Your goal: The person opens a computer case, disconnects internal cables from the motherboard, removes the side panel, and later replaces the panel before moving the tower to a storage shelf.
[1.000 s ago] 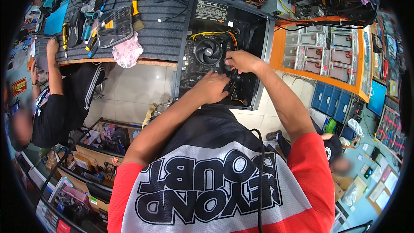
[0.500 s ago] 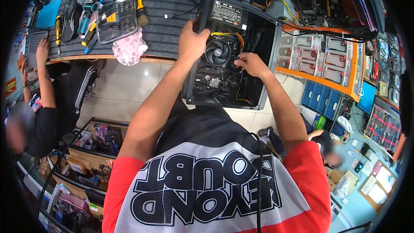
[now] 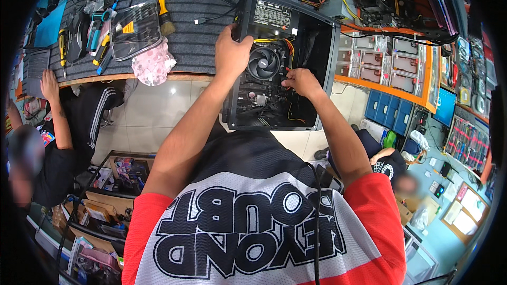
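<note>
An open black computer case [image 3: 327, 74] sits at the bench's edge, with a labelled power supply [image 3: 272, 18] at its top and a round cooling fan [image 3: 262, 64] below that. My left hand [image 3: 231, 55] grips the case's left side, thumb over the rim beside the yellow cables [image 3: 263, 40]. Just right of the fan, my right hand [image 3: 301, 82] is closed in a pinch inside the case; what sits between those fingertips is too small to name. Dark wires and board parts [image 3: 256, 100] lie beneath the fan.
The striped mat [image 3: 200, 47] holds tools [image 3: 97, 31], a brush [image 3: 166, 18], a clear organiser [image 3: 132, 31] and a pink cloth [image 3: 153, 63]. An orange display cabinet [image 3: 385, 68] and cables stand right. Co-workers are at the left [image 3: 58, 153] and lower right [image 3: 388, 163]; shelving [image 3: 105, 200] is lower left.
My left hand has moved up from the lower board to grip the case's left side. The case shifted right, then slightly back left. My right hand remains inside, beside the fan.
</note>
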The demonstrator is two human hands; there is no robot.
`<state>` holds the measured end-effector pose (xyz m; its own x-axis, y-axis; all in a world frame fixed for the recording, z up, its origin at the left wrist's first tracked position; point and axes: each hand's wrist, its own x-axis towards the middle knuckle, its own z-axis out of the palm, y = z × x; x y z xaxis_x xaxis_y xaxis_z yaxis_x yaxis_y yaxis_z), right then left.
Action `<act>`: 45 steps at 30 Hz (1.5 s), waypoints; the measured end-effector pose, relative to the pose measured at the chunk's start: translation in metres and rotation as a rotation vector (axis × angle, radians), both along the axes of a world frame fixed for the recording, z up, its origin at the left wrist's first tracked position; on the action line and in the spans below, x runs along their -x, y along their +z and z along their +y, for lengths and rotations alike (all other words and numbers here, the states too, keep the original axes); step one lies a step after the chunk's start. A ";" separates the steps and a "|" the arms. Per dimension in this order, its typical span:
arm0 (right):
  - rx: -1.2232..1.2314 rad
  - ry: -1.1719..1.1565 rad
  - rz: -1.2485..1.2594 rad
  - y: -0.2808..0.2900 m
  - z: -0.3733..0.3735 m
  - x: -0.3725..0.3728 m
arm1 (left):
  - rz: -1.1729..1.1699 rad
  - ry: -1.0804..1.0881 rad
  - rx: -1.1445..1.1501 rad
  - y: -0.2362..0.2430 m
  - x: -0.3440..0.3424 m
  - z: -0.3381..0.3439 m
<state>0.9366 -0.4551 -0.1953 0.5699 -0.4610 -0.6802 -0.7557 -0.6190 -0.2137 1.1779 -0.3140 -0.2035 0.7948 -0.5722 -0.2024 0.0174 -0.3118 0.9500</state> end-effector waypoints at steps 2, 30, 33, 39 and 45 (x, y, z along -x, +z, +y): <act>-0.048 -0.033 -0.004 -0.007 -0.010 0.000 | 0.024 -0.010 -0.011 0.004 0.000 0.000; -0.038 -0.021 -0.265 -0.016 0.012 0.038 | 0.029 0.024 -0.037 0.021 0.008 0.003; 0.011 -0.046 -0.276 -0.023 0.017 0.040 | 0.012 0.009 -0.041 0.021 0.009 0.001; -0.066 -0.181 -0.175 -0.021 0.016 0.039 | -0.004 -0.007 -0.044 0.013 0.010 0.000; -0.134 -0.009 -0.112 0.014 0.003 0.018 | -0.095 0.001 -0.032 0.007 0.012 0.000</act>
